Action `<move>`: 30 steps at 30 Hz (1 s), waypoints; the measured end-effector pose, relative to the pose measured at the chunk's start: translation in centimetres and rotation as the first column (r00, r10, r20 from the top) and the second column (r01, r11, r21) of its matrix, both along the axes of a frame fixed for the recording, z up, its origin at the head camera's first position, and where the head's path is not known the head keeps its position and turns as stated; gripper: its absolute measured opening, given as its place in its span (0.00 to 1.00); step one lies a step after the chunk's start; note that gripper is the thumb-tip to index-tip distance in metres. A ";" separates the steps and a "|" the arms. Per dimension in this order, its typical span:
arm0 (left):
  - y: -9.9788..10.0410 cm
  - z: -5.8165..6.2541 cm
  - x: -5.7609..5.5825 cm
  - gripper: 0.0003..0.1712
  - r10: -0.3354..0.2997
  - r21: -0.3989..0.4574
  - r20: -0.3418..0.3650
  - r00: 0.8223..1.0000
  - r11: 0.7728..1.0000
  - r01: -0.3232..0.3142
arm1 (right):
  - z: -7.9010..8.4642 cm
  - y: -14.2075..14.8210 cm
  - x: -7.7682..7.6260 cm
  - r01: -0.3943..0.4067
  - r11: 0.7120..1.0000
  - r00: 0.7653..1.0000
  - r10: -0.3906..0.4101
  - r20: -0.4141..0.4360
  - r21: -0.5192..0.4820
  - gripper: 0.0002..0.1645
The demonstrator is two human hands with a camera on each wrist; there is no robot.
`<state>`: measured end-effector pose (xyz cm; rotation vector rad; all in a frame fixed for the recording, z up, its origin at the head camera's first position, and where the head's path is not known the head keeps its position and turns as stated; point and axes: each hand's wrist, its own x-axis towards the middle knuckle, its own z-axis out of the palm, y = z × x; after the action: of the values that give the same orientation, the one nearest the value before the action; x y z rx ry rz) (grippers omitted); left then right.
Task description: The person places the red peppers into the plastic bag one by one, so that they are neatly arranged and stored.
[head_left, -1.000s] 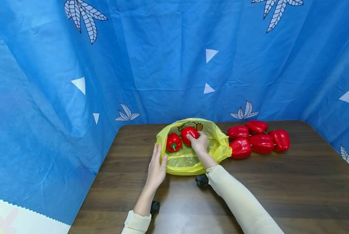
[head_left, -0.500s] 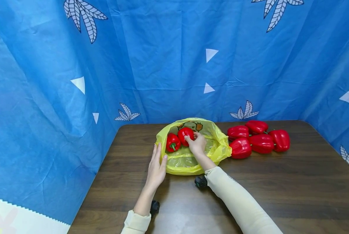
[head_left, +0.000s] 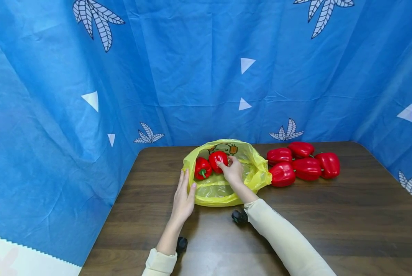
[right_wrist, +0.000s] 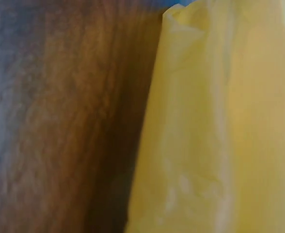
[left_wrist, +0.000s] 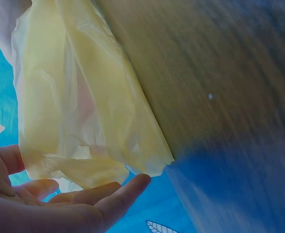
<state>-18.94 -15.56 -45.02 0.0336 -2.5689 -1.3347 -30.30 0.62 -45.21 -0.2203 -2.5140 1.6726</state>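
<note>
A yellow plastic bag [head_left: 214, 201] lies on the table with its mouth spread wide. Inside it at the left sits a red bell pepper [head_left: 202, 168], stem toward the camera. Beside that one is a second red bell pepper [head_left: 218, 161], which my right hand [head_left: 234, 171] reaches in and holds by its right side with thumb and fingers. My left hand [head_left: 183, 197] rests against the bag's left side, fingers straight; in the left wrist view those fingers [left_wrist: 125, 191] lie extended along the yellow plastic [left_wrist: 84, 111]. The right wrist view shows only bag wall [right_wrist: 191, 136] and table, not the hand.
Right of the bag, several red bell peppers [head_left: 307, 169] are grouped on the brown wooden table [head_left: 330, 218], the closest one touching or nearly touching the bag. A blue patterned cloth [head_left: 192, 76] hangs behind the table and along both sides.
My right hand has shifted slightly left inside the bag, bringing its pepper up against the other one. My left hand has stayed at the bag's left side.
</note>
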 end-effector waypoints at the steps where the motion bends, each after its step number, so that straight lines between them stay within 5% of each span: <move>1: 0.0 0.0 0.0 0.33 0.000 0.001 -0.004 1.000 1.000 0.000 | 0.2 0.2 0.2 -0.010 1.000 1.000 0.010 -0.012 -0.002 0.34; 7: 0.1 0.0 0.0 0.33 -0.015 -0.001 -0.007 1.000 1.000 0.015 | 2.1 1.7 2.1 -0.093 0.995 0.985 0.086 -0.148 -0.043 0.34; 16: 0.0 -0.1 0.0 0.33 -0.007 0.000 -0.021 1.000 1.000 0.007 | 4.5 6.7 5.4 -0.128 0.991 0.925 0.108 -0.365 -0.032 0.34; 21: -0.2 0.0 0.0 0.33 -0.005 0.002 0.000 1.000 1.000 0.005 | 4.8 10.2 6.3 -0.057 0.998 0.911 0.051 -0.410 -0.003 0.34; 30: -0.1 0.1 0.0 0.33 -0.019 -0.001 0.030 0.999 1.000 0.019 | 3.1 16.6 7.0 0.149 0.985 0.944 -0.116 -0.310 0.085 0.36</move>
<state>-18.90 -15.67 -44.94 0.0293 -2.6016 -1.3488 -23.34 17.23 -42.11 -0.1090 -2.2959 1.3949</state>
